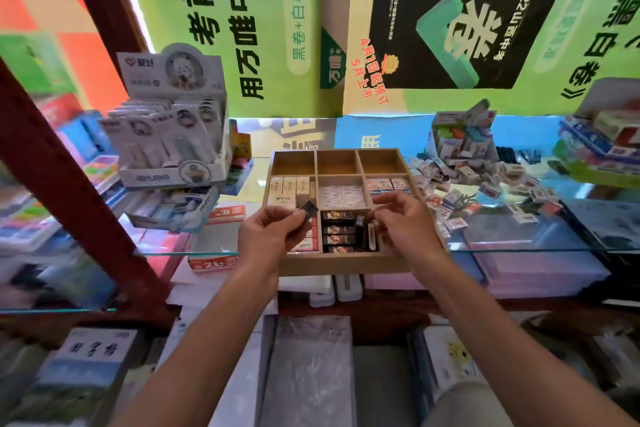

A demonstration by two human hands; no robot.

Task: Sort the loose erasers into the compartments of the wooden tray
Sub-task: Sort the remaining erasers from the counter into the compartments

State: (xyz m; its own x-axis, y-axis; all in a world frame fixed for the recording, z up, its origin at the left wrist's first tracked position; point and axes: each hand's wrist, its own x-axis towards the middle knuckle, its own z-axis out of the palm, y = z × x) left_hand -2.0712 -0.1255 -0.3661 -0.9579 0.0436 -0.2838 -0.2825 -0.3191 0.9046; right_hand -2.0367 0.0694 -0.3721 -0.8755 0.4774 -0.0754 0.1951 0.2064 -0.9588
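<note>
Tray (341,263) of pale wood sits on the glass shelf (519,246) straight ahead, three rows of three compartments, and both hands hover over its near row. The left hand (268,236) pinches a small dark eraser (307,210) between thumb and fingertips, lifted clear above the divider between the near-left and near-middle compartments. The near-middle compartment, just to the right of that eraser and slightly below it, already carries a stack of black-wrapped erasers (339,230) lying with their long axes across the tray, left to right. The held eraser is tilted and seen partly end-on, so by my judgement it wants turning to lie crosswise like the others before it goes down. The left hand is the nearer one to that slot's open side. The right hand (403,222) has its fingers curled loosely down at the right edge of the same compartment; whether it grips anything I cannot tell. The far row stands empty, the middle row holds cream, white and red-and-blue erasers. The heap of loose erasers (485,187) lies on the shelf to the right of the tray, nearer the right hand
</note>
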